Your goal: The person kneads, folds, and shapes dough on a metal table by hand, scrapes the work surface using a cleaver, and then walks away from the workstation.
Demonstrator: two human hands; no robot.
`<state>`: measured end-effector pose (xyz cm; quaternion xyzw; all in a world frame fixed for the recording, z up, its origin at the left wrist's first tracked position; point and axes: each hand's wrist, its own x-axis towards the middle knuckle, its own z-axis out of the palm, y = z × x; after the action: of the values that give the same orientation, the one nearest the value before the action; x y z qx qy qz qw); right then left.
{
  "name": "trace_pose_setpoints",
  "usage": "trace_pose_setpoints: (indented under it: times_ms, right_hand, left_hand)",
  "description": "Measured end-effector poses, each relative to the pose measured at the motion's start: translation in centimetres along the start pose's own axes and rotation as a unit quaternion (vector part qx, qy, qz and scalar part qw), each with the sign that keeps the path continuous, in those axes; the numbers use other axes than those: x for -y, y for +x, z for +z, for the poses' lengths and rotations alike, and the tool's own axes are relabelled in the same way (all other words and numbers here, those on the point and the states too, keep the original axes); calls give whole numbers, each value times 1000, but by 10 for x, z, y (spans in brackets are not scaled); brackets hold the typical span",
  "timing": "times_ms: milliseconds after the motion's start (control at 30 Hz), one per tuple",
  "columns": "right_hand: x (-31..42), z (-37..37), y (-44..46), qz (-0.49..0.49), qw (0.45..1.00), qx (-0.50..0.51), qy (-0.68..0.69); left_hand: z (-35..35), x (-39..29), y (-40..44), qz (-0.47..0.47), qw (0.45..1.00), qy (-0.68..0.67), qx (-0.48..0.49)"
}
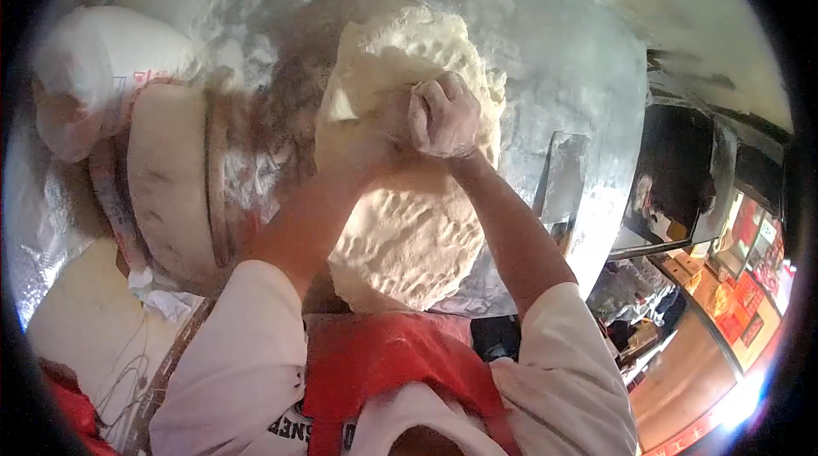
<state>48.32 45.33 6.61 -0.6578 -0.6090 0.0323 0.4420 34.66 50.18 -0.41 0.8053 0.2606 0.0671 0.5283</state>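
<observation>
- Right in the middle, the dough (409, 243) lies as one long, thick slab on the floured metal table (588, 55), directly in front of the person, likely so that both arms can reach it squarely.
- Here's the right hand (446, 115), above the middle of the slab, fingers curled into a fist, flour all over the knuckles; no tool shows in it.
- The left hand (395, 115) is tucked in close beside it, blurred and partly hidden; how far its fingers are curled, or whether it grips anything, I cannot tell.
- Look at the arms: both reach forward and meet over the dough, an arrangement that probably lets body weight bear down on one spot.
- Dimples pit the slab at its far and near ends, marks that look pressed in by knuckles or fingers.
- Off to the right, a flat scraper (566, 175) lies on the table, apart from the dough, perhaps put there to be within reach yet out of the way.
- Over on the left, a white bag (102, 64) sits against a rounded, pale object (170, 183), both at the side, which leaves the dough its own working space.
- A red apron (383, 362) covers the person's front, presumably against the flour.
</observation>
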Motion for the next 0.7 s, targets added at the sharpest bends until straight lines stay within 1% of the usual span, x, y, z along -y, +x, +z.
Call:
trace_pose_setpoints:
  times_ms: [67, 100, 133, 167, 200, 233, 267, 300, 333, 367, 400, 433, 467, 500, 533, 567, 600, 633, 667, 700]
  right_hand:
    - [8, -6, -11, 48, 996, 64, -35]
    - [-11, 7, -31, 145, 983, 106, -40]
    - [-6, -10, -27, 141, 984, 102, -41]
    - [4, -36, -24, 155, 986, 27, -59]
    - [5, -53, -20, 168, 982, -50, -75]
    - [-13, -60, -22, 163, 982, -56, -73]
    - [-34, -64, -34, 329, 942, -14, -66]
    - [-45, -65, -48, 489, 870, 35, -59]
    - [-44, -62, -50, 490, 869, 40, -62]
    - [-47, -52, -46, 490, 870, 58, -3]
    - [-50, -40, -45, 492, 865, 77, 57]
    - [-39, -42, -26, 473, 871, 130, 7]
    - [-23, -42, -11, 479, 867, 136, 6]
    - [-6, -42, 4, 472, 864, 170, -51]
    - [-1, -40, 13, 460, 858, 201, -108]
    - [-7, -34, 10, 433, 872, 183, -140]
    - [-9, -31, 13, 432, 871, 184, -140]
    - [-9, -30, 17, 464, 863, 174, -95]
    - [-5, -30, 17, 493, 853, 164, -49]
    - [-2, -33, 17, 491, 855, 163, -49]
  left_hand:
    - [6, 11, -10, -3, 994, -111, -10]
    - [3, 15, -10, -1, 984, -178, -7]
    - [-1, 13, -14, 50, 949, -313, -6]
    - [-13, 2, -14, 117, 887, -446, 13]
    - [-34, -12, -18, 120, 889, -442, 11]
    - [-68, -37, -21, 47, 966, -226, -119]
    - [-89, -48, -26, -33, 970, 2, -240]
    - [-86, -29, -32, -37, 971, -3, -237]
    - [-84, -19, -33, -159, 958, 34, -237]
    - [-84, -8, -26, -275, 929, 72, -237]
    - [-82, 3, -23, -277, 928, 72, -239]
    - [-89, -36, -21, -228, 949, 47, -212]
    - [-92, -57, -19, -179, 966, 21, -184]
    - [-83, -26, -13, -195, 963, -80, -166]
    - [-82, -26, -7, -195, 963, -81, -167]
    - [-77, -28, -2, -197, 950, -131, -206]
    - [-74, -30, -1, -200, 932, -180, -244]
    - [-81, -25, -1, -202, 931, -180, -244]
    - [-95, -16, -2, -229, 938, -210, -154]
    - [-105, -13, -5, -252, 936, -237, -63]
